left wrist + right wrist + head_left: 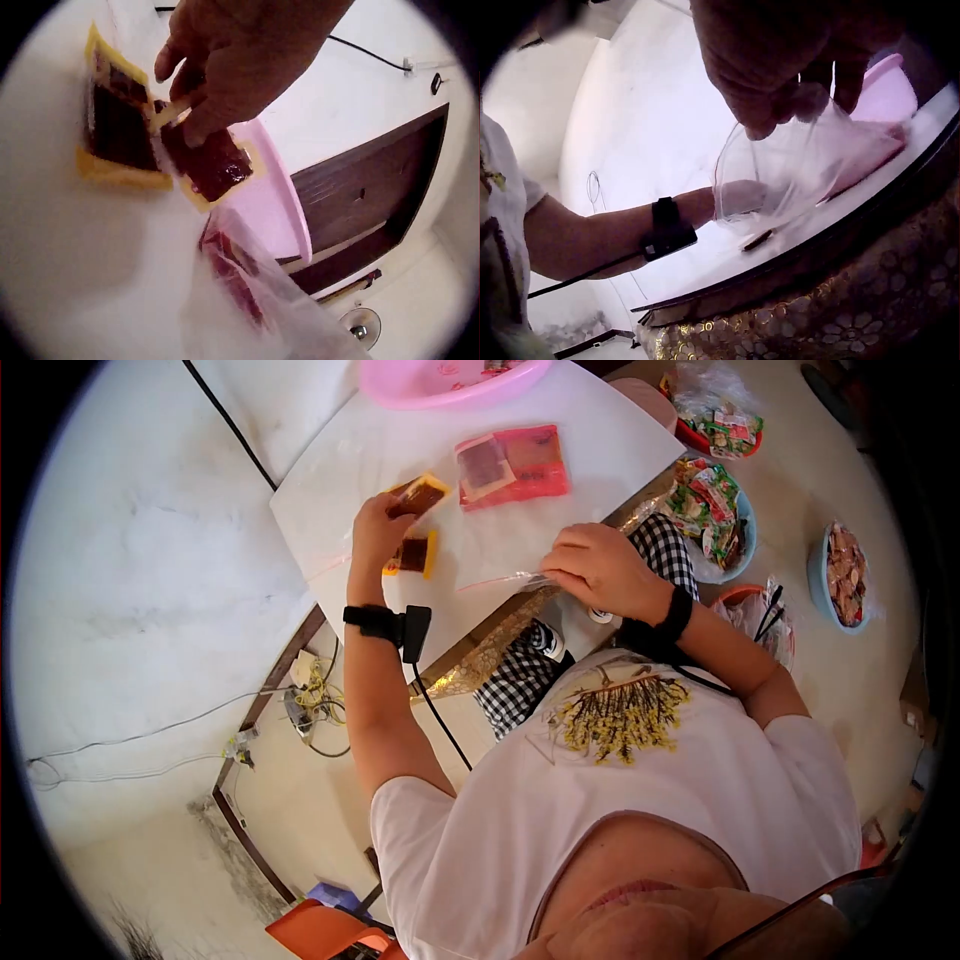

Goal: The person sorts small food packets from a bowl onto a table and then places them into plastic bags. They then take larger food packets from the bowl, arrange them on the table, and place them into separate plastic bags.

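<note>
My left hand (374,532) pinches a small sachet (214,161) by one end; it has yellow edges and a dark red-brown filling. A similar sachet (116,127) lies beside it on the white table, just under the left hand in the head view. My right hand (602,568) pinches the rim of a clear plastic bag (780,169) near the table's front edge. The mouth of the bag hangs open in the right wrist view. A flat pink-red packet (535,465) with a pale square on it lies at the bag's far end.
A pink basin (430,395) stands at the table's far edge. On the floor to the right are a blue basin (748,545) of colourful packets and another blue basin (822,585) with brownish contents. A patterned gold cloth (855,315) hangs off the white table's (320,500) front.
</note>
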`<state>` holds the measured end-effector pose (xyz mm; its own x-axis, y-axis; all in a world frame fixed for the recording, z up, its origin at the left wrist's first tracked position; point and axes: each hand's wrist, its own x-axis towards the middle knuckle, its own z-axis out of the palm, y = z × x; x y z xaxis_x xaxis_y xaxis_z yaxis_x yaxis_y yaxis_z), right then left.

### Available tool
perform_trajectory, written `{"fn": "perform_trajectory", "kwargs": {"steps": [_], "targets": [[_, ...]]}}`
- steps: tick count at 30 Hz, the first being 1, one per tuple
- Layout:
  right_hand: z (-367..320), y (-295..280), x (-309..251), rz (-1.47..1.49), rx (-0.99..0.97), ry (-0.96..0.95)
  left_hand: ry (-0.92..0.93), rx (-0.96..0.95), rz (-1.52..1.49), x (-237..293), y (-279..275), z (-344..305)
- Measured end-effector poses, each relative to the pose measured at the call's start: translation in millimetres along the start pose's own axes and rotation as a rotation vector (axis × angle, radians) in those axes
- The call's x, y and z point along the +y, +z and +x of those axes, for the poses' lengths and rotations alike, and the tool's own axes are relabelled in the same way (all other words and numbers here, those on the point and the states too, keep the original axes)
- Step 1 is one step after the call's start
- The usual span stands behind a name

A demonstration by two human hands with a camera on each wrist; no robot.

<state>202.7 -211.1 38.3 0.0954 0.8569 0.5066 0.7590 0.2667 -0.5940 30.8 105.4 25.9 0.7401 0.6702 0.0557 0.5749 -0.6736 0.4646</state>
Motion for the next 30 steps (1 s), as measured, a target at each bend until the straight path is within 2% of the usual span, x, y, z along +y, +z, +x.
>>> {"fn": "perform_trajectory", "kwargs": {"steps": [3,6,8,10,13,14,15,16,18,21,24,26,30], "targets": [[0,-2,-3,0.006,0.066,0.010,0.009,0.090,-0.184,-19,-4,-16],[1,2,-3,0.014,0.151,0.033,-0.227,0.146,-0.366,38,-41,-78],[2,3,-5,0.023,0.229,0.032,-0.319,0.067,-0.680,35,-50,-119],[4,4,-8,0.030,0.265,0.052,-0.433,0.077,-0.892,38,-45,-153],[7,8,-7,0.046,0.286,0.055,-0.442,0.053,-1.052,40,-29,-188],[7,8,-7,0.060,0.281,0.061,-0.440,0.008,-1.027,49,-23,-194],[7,8,-7,0.073,0.278,0.065,-0.440,-0.080,-1.132,56,-15,-197],[7,9,-7,0.081,0.283,0.062,-0.437,-0.169,-1.236,63,-6,-200],[7,10,-7,0.094,0.295,0.057,-0.501,-0.235,-1.170,99,11,-195],[7,7,-7,0.101,0.291,0.044,-0.477,-0.386,-1.293,121,36,-173],[6,6,-6,0.066,0.312,0.003,-0.416,-0.289,-1.338,145,54,-136],[6,5,-4,0.058,0.315,-0.020,-0.441,-0.256,-1.396,148,65,-110],[6,-1,2,0.041,0.342,-0.010,-0.385,-0.174,-1.457,168,72,-89]]}}
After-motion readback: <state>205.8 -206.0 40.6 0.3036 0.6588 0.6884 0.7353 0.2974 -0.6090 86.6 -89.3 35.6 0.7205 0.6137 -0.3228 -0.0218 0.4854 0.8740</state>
